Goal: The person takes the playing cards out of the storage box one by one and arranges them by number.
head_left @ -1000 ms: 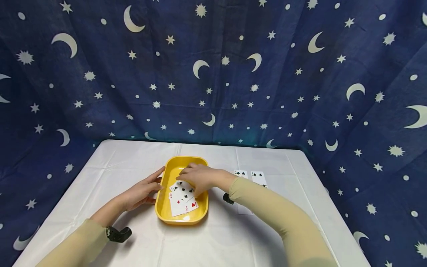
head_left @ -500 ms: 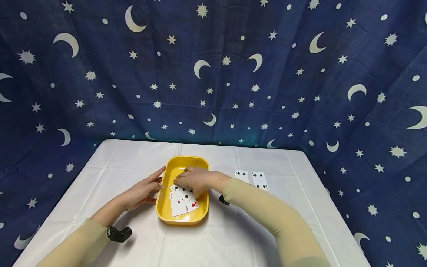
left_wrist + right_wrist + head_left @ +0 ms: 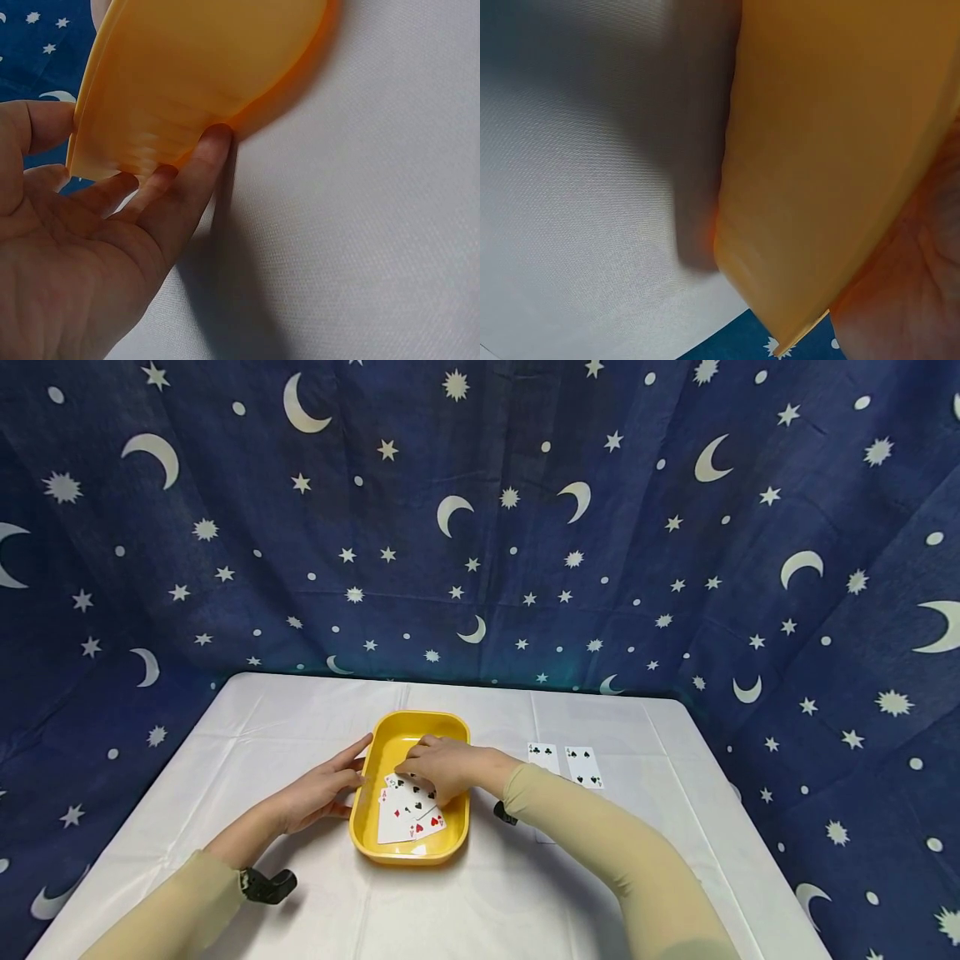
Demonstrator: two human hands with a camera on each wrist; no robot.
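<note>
A yellow tray (image 3: 408,860) stands on the table in the head view. Inside it lie overlapping playing cards: an ace of diamonds (image 3: 390,828), a heart card (image 3: 432,823) and a black spade card (image 3: 408,802) on top. My left hand (image 3: 322,793) steadies the tray from the left; in the left wrist view its extended fingers (image 3: 184,199) touch the outer wall, thumb at the rim. My right hand (image 3: 442,768) reaches over the right rim, fingers bent down onto the cards' upper end. Its fingertips are hidden, so I cannot tell whether they pinch a card.
On the white tablecloth (image 3: 300,718), right of the tray, lie a club card (image 3: 543,757) and a spade card (image 3: 583,767) side by side. My right forearm crosses over part of these cards. A dark blue curtain (image 3: 480,585) with moons and stars hangs behind the table.
The ace of diamonds has slid left and straightened in the tray, and the cards overlap differently. My right hand shifted slightly left over them. My left hand has stayed in place.
</note>
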